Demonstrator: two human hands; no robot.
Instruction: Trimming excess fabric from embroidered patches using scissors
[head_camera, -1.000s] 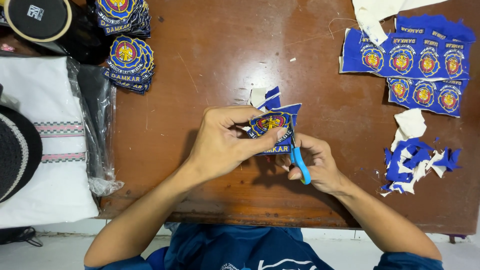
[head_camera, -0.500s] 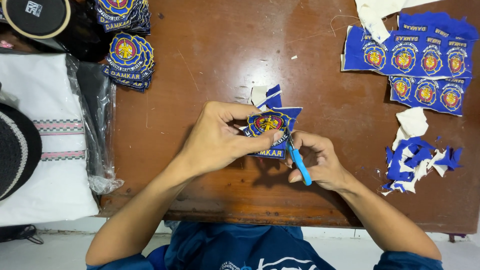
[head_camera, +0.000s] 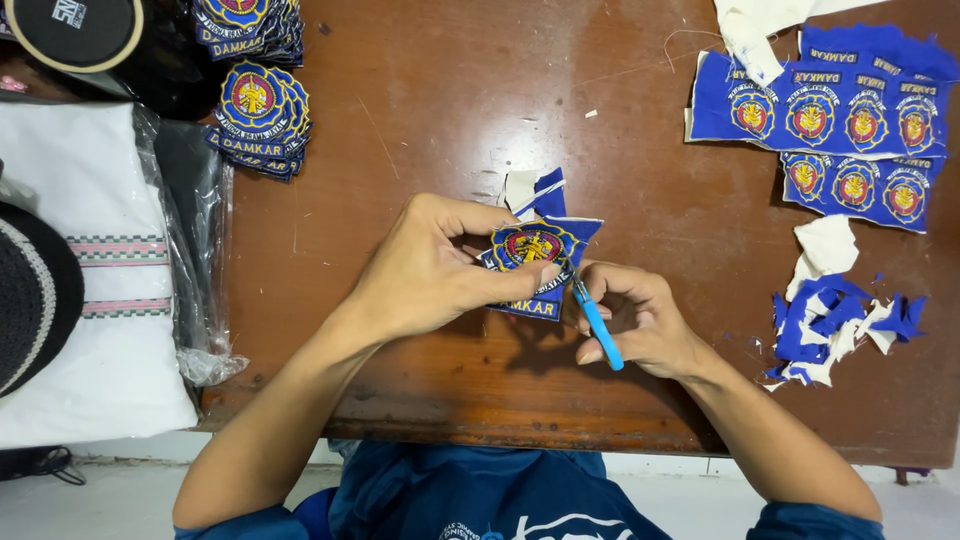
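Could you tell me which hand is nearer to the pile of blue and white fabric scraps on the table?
Right. The right hand, holding blue-handled scissors, sits just left of the scraps; the left hand is farther left.

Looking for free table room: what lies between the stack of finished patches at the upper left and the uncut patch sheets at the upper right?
In the head view, bare brown table, with only tiny scraps.

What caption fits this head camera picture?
Left hand holds a blue patch while right hand snips with scissors.
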